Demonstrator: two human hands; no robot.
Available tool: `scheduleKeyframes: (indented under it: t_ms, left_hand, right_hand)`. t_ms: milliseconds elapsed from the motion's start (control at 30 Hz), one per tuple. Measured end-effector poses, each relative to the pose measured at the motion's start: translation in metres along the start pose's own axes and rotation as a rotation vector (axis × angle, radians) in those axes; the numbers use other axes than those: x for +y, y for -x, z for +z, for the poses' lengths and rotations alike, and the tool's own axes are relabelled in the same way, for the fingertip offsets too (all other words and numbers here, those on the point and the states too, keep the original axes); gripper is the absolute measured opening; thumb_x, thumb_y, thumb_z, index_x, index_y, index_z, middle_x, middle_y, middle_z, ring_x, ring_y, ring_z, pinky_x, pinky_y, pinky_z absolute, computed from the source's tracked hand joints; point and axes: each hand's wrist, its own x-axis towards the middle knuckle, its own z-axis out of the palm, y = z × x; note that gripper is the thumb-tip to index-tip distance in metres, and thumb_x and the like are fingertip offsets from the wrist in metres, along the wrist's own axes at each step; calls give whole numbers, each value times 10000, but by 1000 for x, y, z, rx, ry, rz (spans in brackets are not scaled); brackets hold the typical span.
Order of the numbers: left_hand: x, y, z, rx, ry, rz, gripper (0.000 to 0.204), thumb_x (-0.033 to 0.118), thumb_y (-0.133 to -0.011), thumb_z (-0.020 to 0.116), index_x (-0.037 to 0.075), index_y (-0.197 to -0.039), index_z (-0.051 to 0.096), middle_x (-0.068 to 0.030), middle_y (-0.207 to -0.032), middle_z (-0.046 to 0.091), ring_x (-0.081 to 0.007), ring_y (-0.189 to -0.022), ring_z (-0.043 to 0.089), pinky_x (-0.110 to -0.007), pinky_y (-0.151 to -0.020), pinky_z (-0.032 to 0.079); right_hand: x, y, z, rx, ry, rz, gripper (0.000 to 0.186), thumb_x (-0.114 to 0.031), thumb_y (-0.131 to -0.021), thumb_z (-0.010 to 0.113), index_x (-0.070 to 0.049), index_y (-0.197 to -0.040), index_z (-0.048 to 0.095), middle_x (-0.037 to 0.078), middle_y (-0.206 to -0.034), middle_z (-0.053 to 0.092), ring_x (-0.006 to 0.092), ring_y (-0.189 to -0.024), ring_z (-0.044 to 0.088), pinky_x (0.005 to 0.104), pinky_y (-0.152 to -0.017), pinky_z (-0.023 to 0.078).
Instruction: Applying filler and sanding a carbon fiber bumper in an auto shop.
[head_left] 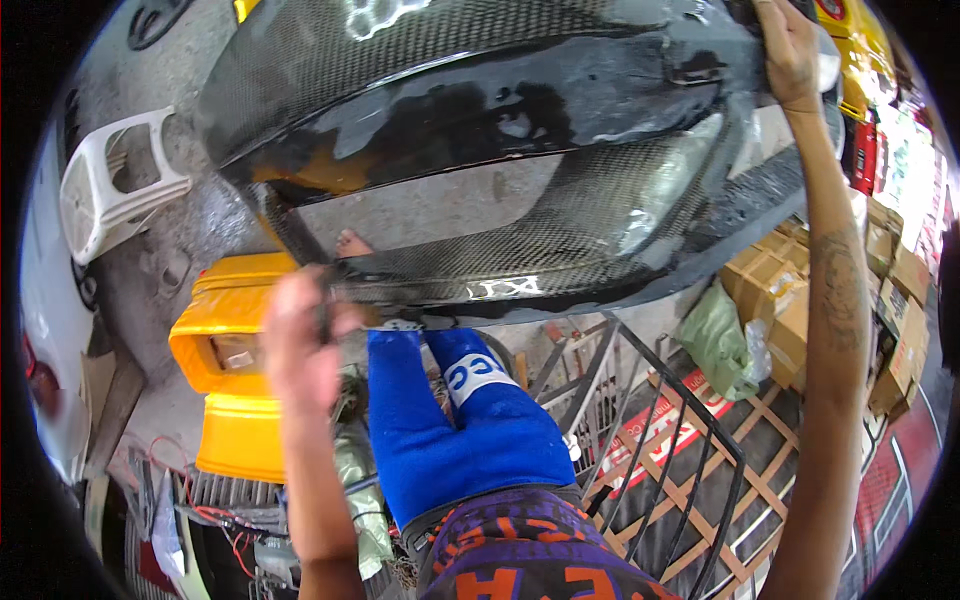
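Observation:
A large glossy black carbon-fibre car body panel (pixel 560 220), which looks like a bumper, spans the upper middle, with a long opening through it. At its far right end my right hand (pixel 790 60) grips the edge, its fingertips partly out of view. My left hand (pixel 300 345) is by the panel's near left corner, blurred by motion. Its fingers curl about something small and dark (pixel 323 312) that I cannot make out. Whether that hand touches the panel is hidden by the blur.
Yellow plastic housings (pixel 235 440) stand at left, near a white plastic stool (pixel 120 185). A black metal frame (pixel 690 410) leans at right, beside cardboard boxes (pixel 765 275) and a green plastic bag (pixel 720 340). Cables and tools (pixel 230 520) lie at lower left.

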Motion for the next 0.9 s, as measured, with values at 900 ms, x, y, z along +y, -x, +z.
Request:
scheduleKeyframes:
  t_ms: [900]
  left_hand:
    - [-124,-35,-523,460,-883,163,309,189,-1008,688,5,-1252,645,-65,-977,696,-166,-810,651,-294,-735,533]
  right_hand:
    - [-13,-2,-13,-130,184,69,531,-259,-1021,388,38,-1408,599,144,-1424,642,249,-1277,613,338,-1129,415]
